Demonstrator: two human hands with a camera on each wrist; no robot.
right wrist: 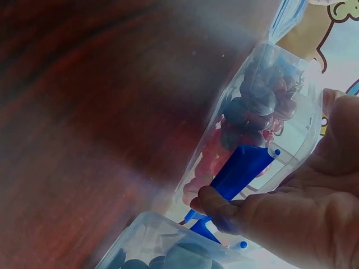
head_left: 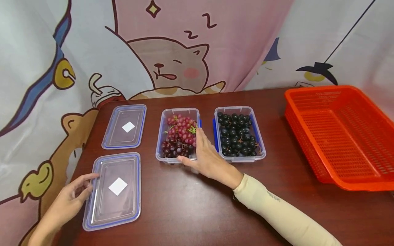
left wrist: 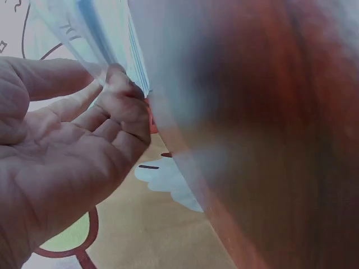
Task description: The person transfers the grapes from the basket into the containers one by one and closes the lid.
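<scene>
My left hand [head_left: 70, 196] pinches the left edge of the near clear lid [head_left: 114, 212], which has a blue seal and a white diamond label; the lid's edge shows between thumb and fingers in the left wrist view. My right hand [head_left: 212, 159] rests against the near right corner of a clear container of red and dark grapes [head_left: 181, 130]. Its straight fingers lie along the right wall, the thumb at the near rim. In the right wrist view a fingertip [right wrist: 216, 204] touches the blue latch [right wrist: 241, 171] hanging on that side.
A second lid [head_left: 123, 135] lies behind the near one. Right of the grape container stands another with black grapes [head_left: 238, 136], a blue latch folded out on its left. A red plastic basket [head_left: 344, 143] sits at the table's right. A printed curtain [head_left: 246, 34] hangs behind the table.
</scene>
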